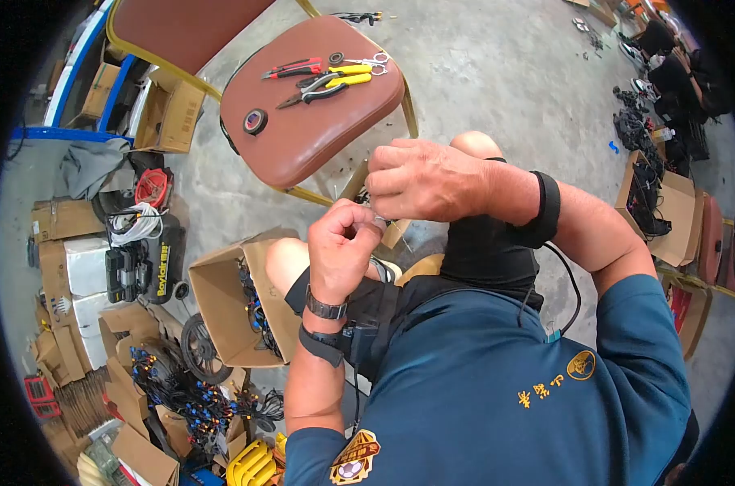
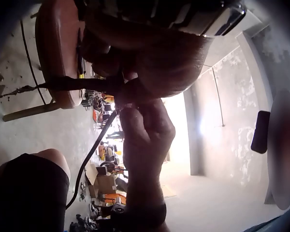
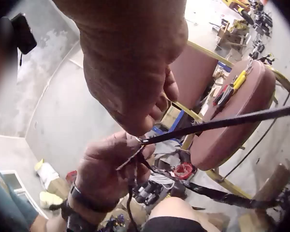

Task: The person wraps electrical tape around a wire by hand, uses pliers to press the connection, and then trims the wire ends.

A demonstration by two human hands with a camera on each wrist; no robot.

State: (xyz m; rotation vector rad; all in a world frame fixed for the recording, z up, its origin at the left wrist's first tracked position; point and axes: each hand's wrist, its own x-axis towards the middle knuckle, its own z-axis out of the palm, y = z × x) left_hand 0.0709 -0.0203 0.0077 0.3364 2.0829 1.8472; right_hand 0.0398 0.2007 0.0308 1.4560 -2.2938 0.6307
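In front of the seated person's lap, both hands meet at the joint of thin cables. The left hand point(image 1: 343, 247) pinches a black cable point(image 3: 217, 195) between thumb and fingers, and a thin pale wire strand point(image 3: 129, 159) sticks out beside its fingertips. Close above, the right hand point(image 1: 428, 180) has curled fingers and pinches the end of another black cable point(image 3: 222, 124). The fingertips of both hands nearly touch there. The left wrist view is dark, with the cable point(image 2: 82, 84) running out to the left; the exact contact is hidden behind the fingers.
A brown chair point(image 1: 327, 134) ahead carries pliers point(image 1: 315, 91), a red cutter knife point(image 1: 293, 69), scissors point(image 1: 375, 61) and tape rolls point(image 1: 255, 121). Left of the legs stands a cardboard box point(image 1: 213, 324) with cables; beyond are an air compressor point(image 1: 165, 259) and a cable heap point(image 1: 181, 389).
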